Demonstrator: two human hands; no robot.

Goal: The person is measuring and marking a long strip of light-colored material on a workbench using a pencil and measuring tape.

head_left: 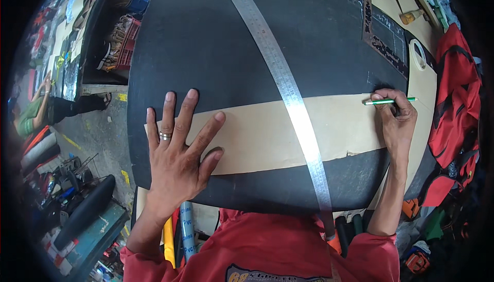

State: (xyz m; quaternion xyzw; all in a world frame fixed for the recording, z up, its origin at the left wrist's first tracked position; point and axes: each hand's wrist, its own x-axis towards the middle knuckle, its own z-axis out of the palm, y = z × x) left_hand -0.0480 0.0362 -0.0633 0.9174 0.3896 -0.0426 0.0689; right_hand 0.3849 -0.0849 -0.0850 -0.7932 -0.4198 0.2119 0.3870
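Observation:
A long tan strip of sheet material [257, 138] lies across the black work surface [206, 50]. My left hand [182, 148] rests flat on its left end, fingers spread, a ring on one finger. At the strip's right end, my right hand [395, 115] is closed around a green pencil [388, 101], which lies nearly level in the grip. Between my hands a long steel ruler [285, 81] crosses over the strip, running from the far side down to the near edge; neither hand touches it. The strip's lower edge has a small notch toward the right.
A worn metal carpenter's square [378, 43] lies at the far right, near more tan sheets [422, 102]. Red fabric [455, 97] hangs beyond the right edge. Crates [121, 43] stand at the left, where another person [38, 110] is by a cluttered table. Rolls [187, 230] stand below the near edge.

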